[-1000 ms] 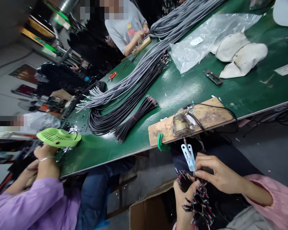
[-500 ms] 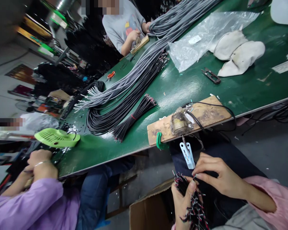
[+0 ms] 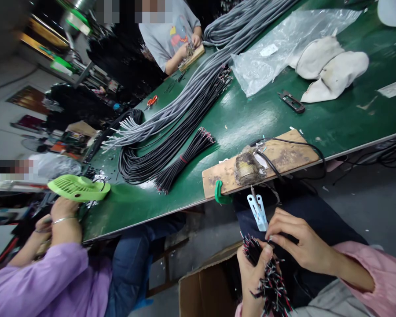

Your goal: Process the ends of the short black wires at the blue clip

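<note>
My left hand (image 3: 251, 275) is closed around a thick bundle of black cables (image 3: 273, 281), whose stripped ends show red, white and black wires. Close beside it, my right hand (image 3: 298, 240) pinches a single cable end between thumb and fingers, just above the bundle. A light blue clothespin (image 3: 258, 215) hangs right above the pinching fingertips, with a thin metal rod (image 3: 252, 191) between its jaws. That rod sticks out from under a stained, taped lump (image 3: 249, 169) on a wooden board (image 3: 292, 149). A green clamp (image 3: 219, 193) grips the board at the table edge.
An open cardboard box (image 3: 198, 286) stands below my left hand. The green table (image 3: 267, 119) carries a tied black cable bundle (image 3: 185, 160), long grey cables (image 3: 185, 97), thread snips (image 3: 291, 102), white gloves (image 3: 336, 66) and a plastic bag (image 3: 280, 48). Co-workers sit left and opposite.
My hands stay close together, with only slight shifts at the bundle and the pinched end. The purple-sleeved co-worker's hands have moved apart, and the person opposite has brought both hands together.
</note>
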### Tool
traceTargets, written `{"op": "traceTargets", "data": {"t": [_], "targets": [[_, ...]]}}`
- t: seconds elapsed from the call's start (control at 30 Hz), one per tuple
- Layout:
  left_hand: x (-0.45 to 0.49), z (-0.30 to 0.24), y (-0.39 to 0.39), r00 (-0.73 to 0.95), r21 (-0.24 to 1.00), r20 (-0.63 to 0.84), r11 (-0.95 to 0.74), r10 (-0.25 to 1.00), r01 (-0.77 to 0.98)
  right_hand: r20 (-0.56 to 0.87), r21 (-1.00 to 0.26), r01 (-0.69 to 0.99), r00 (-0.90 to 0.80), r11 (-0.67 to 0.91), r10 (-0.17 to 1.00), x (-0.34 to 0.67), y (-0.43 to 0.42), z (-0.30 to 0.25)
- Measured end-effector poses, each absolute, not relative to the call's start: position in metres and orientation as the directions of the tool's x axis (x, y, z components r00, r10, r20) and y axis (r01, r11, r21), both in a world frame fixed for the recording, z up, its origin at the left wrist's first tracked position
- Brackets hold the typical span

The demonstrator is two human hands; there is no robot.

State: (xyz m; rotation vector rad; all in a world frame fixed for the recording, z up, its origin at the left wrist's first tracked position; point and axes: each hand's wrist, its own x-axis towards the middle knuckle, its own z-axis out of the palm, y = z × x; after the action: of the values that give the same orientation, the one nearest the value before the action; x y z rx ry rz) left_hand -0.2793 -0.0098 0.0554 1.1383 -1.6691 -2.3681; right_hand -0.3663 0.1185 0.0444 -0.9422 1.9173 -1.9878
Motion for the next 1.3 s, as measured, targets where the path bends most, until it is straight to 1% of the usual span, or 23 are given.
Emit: {"op": "traceTargets", "data": {"t": [0.07, 0.13, 0.2, 0.23, 0.27, 0.3, 0.37, 0.47, 0.53, 0.6, 0.77, 0.9, 0.93, 0.97, 1.0, 1.03, 1.1, 1.13, 1.17, 1.2, 1.23, 1.27, 1.3], "targets": [[-0.278, 0.053, -0.009, -0.74, 0.829, -0.524, -0.453, -0.422, -0.329, 0.176, -0.983, -0.113, -0.778, -0.141, -0.603, -0.365, 0.117, 0.043], [-0.276, 0.048, -0.009, -0.761, 0.825, -0.51, -0.479, -0.402, -0.3, 0.038, -0.968, 0.138, -0.743, -0.208, -0.668, -0.362, 0.114, 0.039], [-0.274, 0.044, -0.009, -0.787, 0.816, -0.495, -0.509, -0.368, -0.274, -0.069, -0.868, 0.41, -0.66, -0.281, -0.748, -0.359, 0.11, 0.034], [-0.273, 0.043, -0.009, -0.799, 0.809, -0.487, -0.526, -0.352, -0.262, -0.098, -0.805, 0.509, -0.62, -0.304, -0.778, -0.357, 0.108, 0.031], [-0.273, 0.042, -0.01, -0.808, 0.803, -0.481, -0.541, -0.34, -0.25, -0.115, -0.76, 0.568, -0.595, -0.315, -0.795, -0.356, 0.107, 0.029], [-0.273, 0.041, -0.01, -0.814, 0.797, -0.477, -0.552, -0.33, -0.243, -0.124, -0.745, 0.585, -0.593, -0.32, -0.795, -0.356, 0.107, 0.028], [-0.274, 0.041, -0.012, -0.823, 0.794, -0.47, -0.559, -0.317, -0.238, -0.117, -0.799, 0.513, -0.645, -0.314, -0.756, -0.356, 0.109, 0.029], [-0.274, 0.04, -0.015, -0.833, 0.809, -0.455, -0.537, -0.315, -0.238, -0.003, -0.932, 0.246, -0.738, -0.265, -0.675, -0.361, 0.115, 0.033], [-0.273, 0.04, -0.015, -0.825, 0.818, -0.46, -0.519, -0.328, -0.25, 0.079, -0.969, 0.094, -0.762, -0.23, -0.643, -0.364, 0.117, 0.036], [-0.272, 0.039, -0.015, -0.811, 0.814, -0.481, -0.512, -0.332, -0.274, 0.114, -0.976, 0.022, -0.792, -0.215, -0.6, -0.366, 0.116, 0.038], [-0.271, 0.041, -0.013, -0.794, 0.784, -0.525, -0.538, -0.308, -0.31, 0.133, -0.973, -0.024, -0.873, -0.231, -0.47, -0.36, 0.107, 0.041], [-0.273, 0.042, -0.012, -0.771, 0.778, -0.551, -0.53, -0.318, -0.338, 0.276, -0.951, -0.197, -0.89, -0.239, -0.363, -0.353, 0.104, 0.042], [-0.274, 0.042, -0.012, -0.774, 0.776, -0.55, -0.534, -0.313, -0.336, 0.29, -0.945, -0.202, -0.884, -0.258, -0.367, -0.352, 0.104, 0.041], [-0.274, 0.043, -0.012, -0.781, 0.776, -0.544, -0.538, -0.307, -0.33, 0.269, -0.943, -0.157, -0.879, -0.294, -0.393, -0.351, 0.103, 0.04], [-0.275, 0.044, -0.012, -0.791, 0.781, -0.531, -0.538, -0.303, -0.318, 0.215, -0.937, -0.056, -0.87, -0.344, -0.445, -0.35, 0.103, 0.037], [-0.275, 0.044, -0.013, -0.805, 0.792, -0.51, -0.531, -0.304, -0.301, 0.138, -0.915, 0.092, -0.844, -0.393, -0.518, -0.349, 0.103, 0.035], [-0.276, 0.048, -0.015, -0.826, 0.818, -0.468, -0.509, -0.315, -0.269, -0.007, -0.805, 0.41, -0.728, -0.428, -0.686, -0.349, 0.101, 0.03], [-0.277, 0.05, -0.016, -0.834, 0.836, -0.443, -0.489, -0.329, -0.251, -0.046, -0.751, 0.513, -0.669, -0.415, -0.742, -0.35, 0.101, 0.029], [-0.277, 0.054, -0.019, -0.844, 0.865, -0.404, -0.448, -0.352, -0.227, -0.069, -0.727, 0.561, -0.634, -0.396, -0.77, -0.353, 0.1, 0.03], [-0.279, 0.058, -0.021, -0.857, 0.903, -0.351, -0.38, -0.378, -0.202, -0.085, -0.737, 0.56, -0.633, -0.379, -0.769, -0.358, 0.1, 0.033], [-0.28, 0.063, -0.024, -0.874, 0.942, -0.284, -0.284, -0.394, -0.178, -0.092, -0.777, 0.513, -0.666, -0.365, -0.741, -0.365, 0.1, 0.038], [-0.282, 0.069, -0.027, -0.893, 0.978, -0.193, -0.154, -0.407, -0.142, -0.101, -0.827, 0.447, -0.714, -0.34, -0.693, -0.372, 0.1, 0.044], [-0.285, 0.076, -0.029, -0.915, 0.992, -0.126, -0.035, -0.383, -0.122, -0.102, -0.874, 0.371, -0.771, -0.313, -0.629, -0.381, 0.1, 0.052]]}}
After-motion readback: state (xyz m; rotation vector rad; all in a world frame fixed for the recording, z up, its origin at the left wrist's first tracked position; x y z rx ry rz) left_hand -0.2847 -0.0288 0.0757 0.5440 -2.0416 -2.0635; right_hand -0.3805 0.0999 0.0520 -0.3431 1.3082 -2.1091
